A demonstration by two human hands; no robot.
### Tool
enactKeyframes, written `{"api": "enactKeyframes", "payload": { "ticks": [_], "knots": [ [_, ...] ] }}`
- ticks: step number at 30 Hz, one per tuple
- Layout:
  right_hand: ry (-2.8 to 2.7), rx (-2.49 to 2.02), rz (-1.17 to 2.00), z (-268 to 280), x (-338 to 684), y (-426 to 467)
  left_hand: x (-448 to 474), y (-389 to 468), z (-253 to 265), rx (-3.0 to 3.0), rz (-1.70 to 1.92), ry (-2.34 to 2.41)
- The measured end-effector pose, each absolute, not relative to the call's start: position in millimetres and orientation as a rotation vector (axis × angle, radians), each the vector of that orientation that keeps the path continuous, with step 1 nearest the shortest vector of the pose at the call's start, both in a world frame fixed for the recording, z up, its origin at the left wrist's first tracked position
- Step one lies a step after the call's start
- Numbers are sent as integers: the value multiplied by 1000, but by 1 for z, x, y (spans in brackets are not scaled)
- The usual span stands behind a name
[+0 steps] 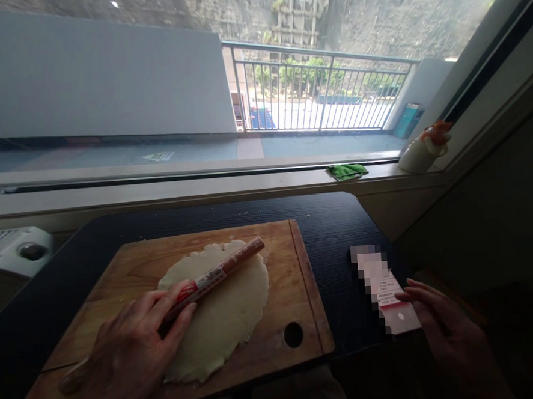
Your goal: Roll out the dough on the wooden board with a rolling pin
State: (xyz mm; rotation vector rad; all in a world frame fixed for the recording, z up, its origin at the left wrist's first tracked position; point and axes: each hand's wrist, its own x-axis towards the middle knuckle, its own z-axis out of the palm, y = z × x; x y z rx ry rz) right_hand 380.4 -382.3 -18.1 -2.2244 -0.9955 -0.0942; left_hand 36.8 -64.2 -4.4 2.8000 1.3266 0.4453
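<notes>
My left hand (136,331) is closed around a wooden rolling pin (238,256) with a red and white printed label. The pin lies slantwise across a flat, rolled-out sheet of pale dough (228,313) with ragged edges. Under the dough is a wooden cutting board (284,270) with a round hole near its right corner. On the right, my right hand (450,324) is open, fingers loosely stretched over a phone (392,303) with a lit, partly blurred screen. Whether a fingertip touches the screen I cannot tell.
A dark table (326,220) carries the board and phone. Behind it runs a windowsill (202,188) with a green cloth (348,171) and a pale pot-like ornament (421,152). A white appliance (14,251) stands at the left. Beyond the glass is a balcony railing (327,90).
</notes>
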Motion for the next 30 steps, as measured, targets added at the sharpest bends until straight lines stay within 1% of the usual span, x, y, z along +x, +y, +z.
{"api": "enactKeyframes", "payload": {
  "ticks": [5,12,19,22,26,28,30],
  "knots": [
    [-1037,-2201,-253,-24,375,-390,34,-61,-9,2859,429,1291],
    [-1001,-2227,-179,-27,360,-399,35,-62,-7,2858,446,1293],
    [-978,-2152,-275,-5,354,-379,33,-61,-10,2860,442,1293],
    [-1110,-1985,-237,17,339,-334,39,-61,-6,2860,459,1331],
    [-1512,-1754,-132,45,306,-228,63,-60,7,2913,478,1359],
    [-1706,-1659,-138,51,291,-171,77,-57,12,2941,455,1348],
    [-1801,-1694,-137,49,280,-122,88,-50,15,2953,417,1353]
  ]
}}
